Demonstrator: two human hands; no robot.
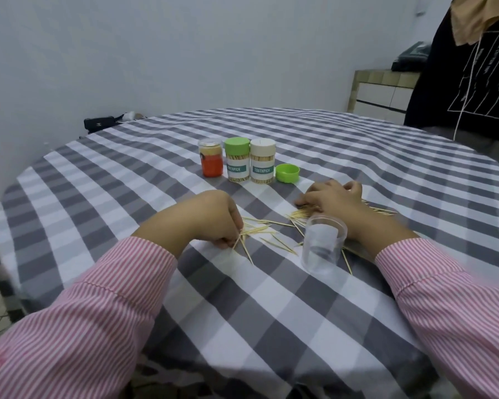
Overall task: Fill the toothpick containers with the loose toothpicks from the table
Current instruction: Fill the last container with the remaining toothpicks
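Pale wooden loose toothpicks (267, 226) lie scattered at mid-frame, most with their long axes running left to right, between the two hands. The left hand (211, 218) pinches a few at its fingertips; the right hand (333, 200) rests on the denser heap. The empty clear container (323, 244) stands just below, nearer the right hand.
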